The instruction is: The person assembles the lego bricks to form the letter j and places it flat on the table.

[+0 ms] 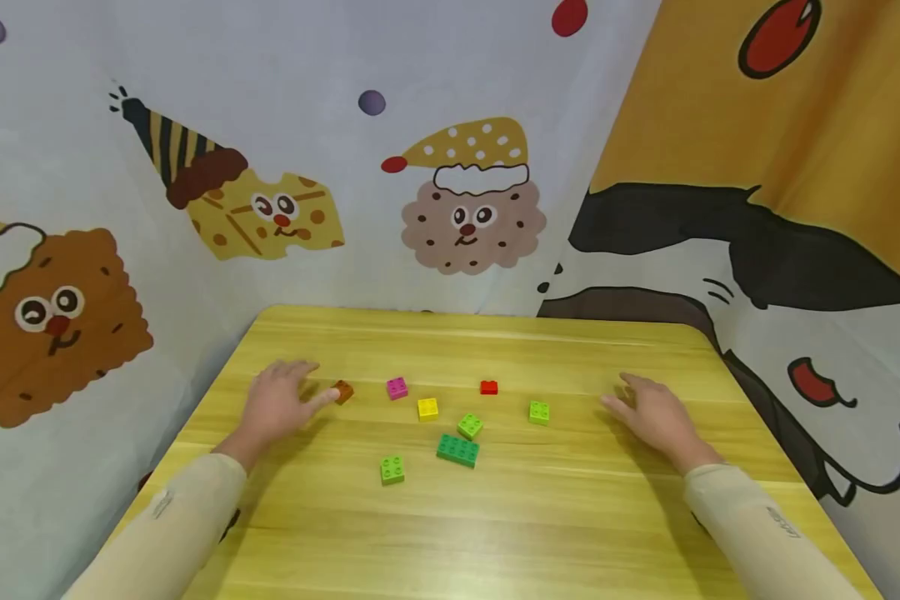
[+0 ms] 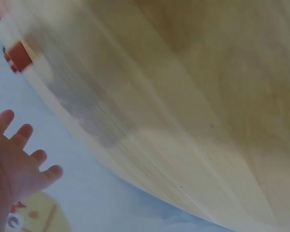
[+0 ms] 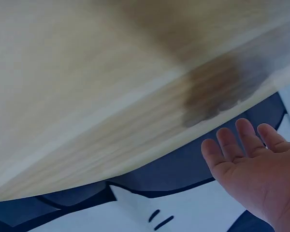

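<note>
My left hand (image 1: 276,404) hovers over the table's left side with its fingers spread and nothing in its grasp. Nearest to it is a brown toy brick (image 1: 343,392), by the thumb tip in the head view; in the left wrist view the brown brick (image 2: 19,57) lies apart from the fingers. On the right side, my right hand (image 1: 658,421) is held above the table, fingers relaxed and holding nothing. Between the hands lie a magenta brick (image 1: 397,388), a yellow brick (image 1: 427,409), a red brick (image 1: 489,387), a longer dark green brick (image 1: 458,450) and light green bricks (image 1: 539,412).
The wooden table (image 1: 495,533) has rounded far corners. Behind it hangs a curtain (image 1: 307,108) printed with cartoon figures. Another light green brick (image 1: 392,470) lies toward the front, and one more light green brick (image 1: 470,426) sits just behind the dark green one.
</note>
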The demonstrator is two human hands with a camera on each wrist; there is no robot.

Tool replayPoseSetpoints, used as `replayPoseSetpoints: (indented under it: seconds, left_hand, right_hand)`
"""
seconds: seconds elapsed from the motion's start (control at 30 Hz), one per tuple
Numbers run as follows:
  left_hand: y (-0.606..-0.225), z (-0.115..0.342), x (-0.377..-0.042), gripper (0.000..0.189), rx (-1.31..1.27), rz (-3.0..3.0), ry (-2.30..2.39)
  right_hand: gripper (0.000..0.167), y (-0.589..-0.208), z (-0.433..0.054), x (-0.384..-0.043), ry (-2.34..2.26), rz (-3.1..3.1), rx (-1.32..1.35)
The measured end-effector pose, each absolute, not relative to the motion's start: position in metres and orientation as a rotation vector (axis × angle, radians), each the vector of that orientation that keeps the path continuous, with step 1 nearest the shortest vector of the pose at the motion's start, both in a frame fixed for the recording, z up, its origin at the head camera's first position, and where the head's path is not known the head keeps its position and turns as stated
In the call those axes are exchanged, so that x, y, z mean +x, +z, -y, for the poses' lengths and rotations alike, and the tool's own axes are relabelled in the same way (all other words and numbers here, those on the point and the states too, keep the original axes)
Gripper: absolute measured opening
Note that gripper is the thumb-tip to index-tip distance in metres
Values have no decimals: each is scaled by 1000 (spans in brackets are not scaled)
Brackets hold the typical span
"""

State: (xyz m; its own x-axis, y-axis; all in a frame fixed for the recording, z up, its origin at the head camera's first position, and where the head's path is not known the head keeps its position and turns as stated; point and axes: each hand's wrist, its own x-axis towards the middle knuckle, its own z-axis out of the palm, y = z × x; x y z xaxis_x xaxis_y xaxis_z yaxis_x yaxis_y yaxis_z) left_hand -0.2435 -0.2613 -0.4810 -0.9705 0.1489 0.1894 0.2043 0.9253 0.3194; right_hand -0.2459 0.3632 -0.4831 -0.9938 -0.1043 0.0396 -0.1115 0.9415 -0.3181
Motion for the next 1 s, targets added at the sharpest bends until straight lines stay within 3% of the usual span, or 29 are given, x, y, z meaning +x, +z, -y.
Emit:
replayPoseSetpoints:
  seconds: [0.4, 1.0]
  left_hand:
    - [-481, 206, -208, 71, -662, 2839, -281]
    - [-490, 181, -187, 73, -833, 2902, -396]
  right_hand:
    - [73, -470, -327, -243, 615, 3004, 246]
    - [57, -475, -251, -209, 660, 2922, 594]
